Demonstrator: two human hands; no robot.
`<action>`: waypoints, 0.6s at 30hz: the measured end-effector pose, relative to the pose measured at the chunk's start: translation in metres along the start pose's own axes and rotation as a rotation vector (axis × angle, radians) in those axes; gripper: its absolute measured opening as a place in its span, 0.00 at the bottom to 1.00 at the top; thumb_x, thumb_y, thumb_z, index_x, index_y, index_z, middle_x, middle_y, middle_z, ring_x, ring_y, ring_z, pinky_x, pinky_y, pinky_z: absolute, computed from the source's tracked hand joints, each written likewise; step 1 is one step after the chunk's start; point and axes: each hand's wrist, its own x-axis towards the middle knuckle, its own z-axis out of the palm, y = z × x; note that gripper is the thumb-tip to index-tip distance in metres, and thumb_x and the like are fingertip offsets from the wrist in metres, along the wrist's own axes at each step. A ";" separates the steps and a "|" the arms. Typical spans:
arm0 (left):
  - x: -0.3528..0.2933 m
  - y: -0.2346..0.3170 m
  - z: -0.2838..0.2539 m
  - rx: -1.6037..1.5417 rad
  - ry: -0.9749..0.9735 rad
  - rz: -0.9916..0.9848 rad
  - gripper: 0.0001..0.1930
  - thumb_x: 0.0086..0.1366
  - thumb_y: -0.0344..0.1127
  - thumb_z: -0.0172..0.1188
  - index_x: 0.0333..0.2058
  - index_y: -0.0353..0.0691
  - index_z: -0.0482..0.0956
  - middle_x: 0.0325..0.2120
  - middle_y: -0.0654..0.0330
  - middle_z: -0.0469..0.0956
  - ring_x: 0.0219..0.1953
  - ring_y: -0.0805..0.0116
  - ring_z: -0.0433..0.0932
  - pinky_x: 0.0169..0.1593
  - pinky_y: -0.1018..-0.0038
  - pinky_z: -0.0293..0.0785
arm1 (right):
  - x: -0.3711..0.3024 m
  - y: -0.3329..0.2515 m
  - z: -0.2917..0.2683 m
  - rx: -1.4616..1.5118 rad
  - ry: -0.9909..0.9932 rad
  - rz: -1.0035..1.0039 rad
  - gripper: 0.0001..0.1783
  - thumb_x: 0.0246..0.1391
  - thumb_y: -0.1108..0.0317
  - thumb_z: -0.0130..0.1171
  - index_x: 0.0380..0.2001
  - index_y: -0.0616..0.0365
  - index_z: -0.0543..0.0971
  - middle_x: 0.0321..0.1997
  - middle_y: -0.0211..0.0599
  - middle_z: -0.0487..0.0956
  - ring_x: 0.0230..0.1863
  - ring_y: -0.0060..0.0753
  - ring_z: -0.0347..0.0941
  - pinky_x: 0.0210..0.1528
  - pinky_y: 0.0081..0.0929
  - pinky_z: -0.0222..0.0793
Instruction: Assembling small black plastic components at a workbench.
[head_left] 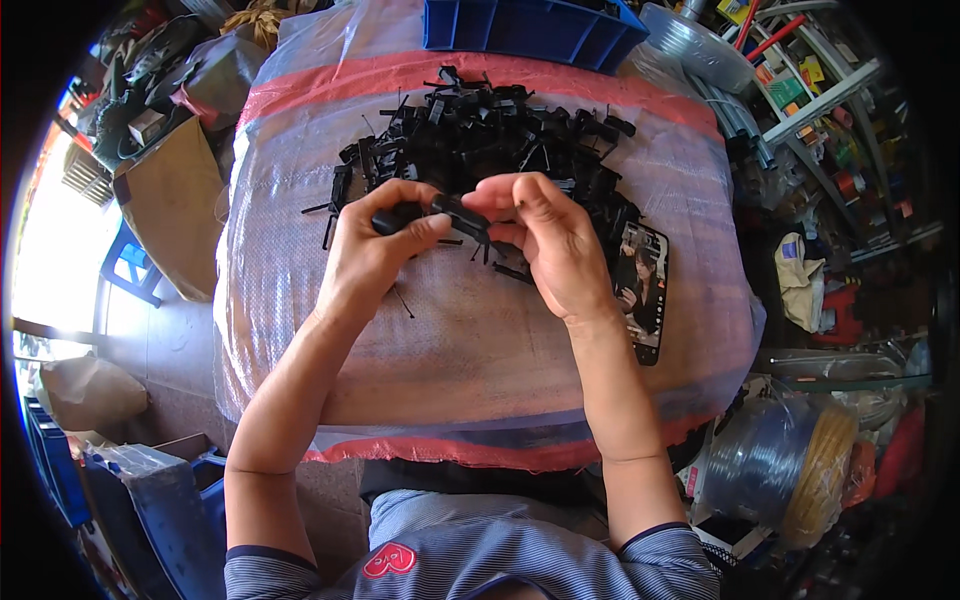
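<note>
Over the near side of a heap of black plastic parts (480, 135), my two hands meet at one small black plastic part (462, 216). My left hand (362, 248) is closed on it, thumb on top and fingers curled beneath. At the part's other end, the bent fingers and thumb of my right hand (556, 245) close in and seem to grip it; the exact contact is partly hidden. The heap's pieces are tangled, some with thin rods sticking out. All lie on a woven plastic sheet (450, 365) with red bands.
A phone (650, 300) playing a video lies right of my right wrist. At the far edge stands a blue plastic crate (530, 30). Shelving with clutter (820, 125) and wrapped spools of tubing (765, 465) crowd the right side. Cardboard (175, 205) and blue bins (150, 510) are on the left.
</note>
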 end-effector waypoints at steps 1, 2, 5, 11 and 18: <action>0.001 0.000 -0.001 -0.047 0.054 -0.049 0.11 0.52 0.31 0.65 0.33 0.35 0.75 0.24 0.67 0.73 0.28 0.82 0.69 0.33 0.84 0.65 | 0.000 0.002 0.001 0.001 -0.002 -0.001 0.12 0.55 0.65 0.55 0.39 0.59 0.73 0.33 0.30 0.76 0.36 0.17 0.71 0.37 0.12 0.65; 0.002 -0.001 -0.001 -0.061 0.064 -0.043 0.11 0.52 0.31 0.65 0.33 0.36 0.75 0.23 0.67 0.73 0.26 0.82 0.70 0.32 0.84 0.65 | 0.000 0.005 0.000 -0.055 0.017 -0.095 0.13 0.55 0.65 0.55 0.41 0.60 0.72 0.35 0.33 0.76 0.38 0.19 0.71 0.38 0.14 0.66; -0.002 0.005 0.001 0.000 0.065 -0.105 0.11 0.52 0.31 0.65 0.33 0.36 0.75 0.23 0.67 0.73 0.26 0.80 0.71 0.32 0.84 0.65 | -0.002 0.013 -0.002 -0.195 0.049 -0.216 0.14 0.54 0.67 0.55 0.42 0.61 0.71 0.36 0.36 0.77 0.38 0.22 0.73 0.38 0.18 0.69; -0.001 -0.003 -0.001 -0.240 -0.019 -0.101 0.11 0.50 0.29 0.66 0.32 0.36 0.75 0.24 0.66 0.74 0.26 0.79 0.72 0.33 0.84 0.66 | -0.003 0.018 0.003 -0.152 0.173 -0.272 0.13 0.53 0.69 0.56 0.43 0.60 0.72 0.34 0.34 0.77 0.36 0.20 0.73 0.38 0.18 0.69; -0.008 0.000 0.008 -0.202 0.048 -0.053 0.11 0.48 0.26 0.65 0.32 0.36 0.76 0.27 0.65 0.74 0.30 0.77 0.71 0.40 0.81 0.66 | -0.001 0.021 0.000 -0.296 -0.122 -0.230 0.11 0.55 0.73 0.53 0.42 0.58 0.76 0.46 0.30 0.74 0.42 0.16 0.68 0.44 0.14 0.64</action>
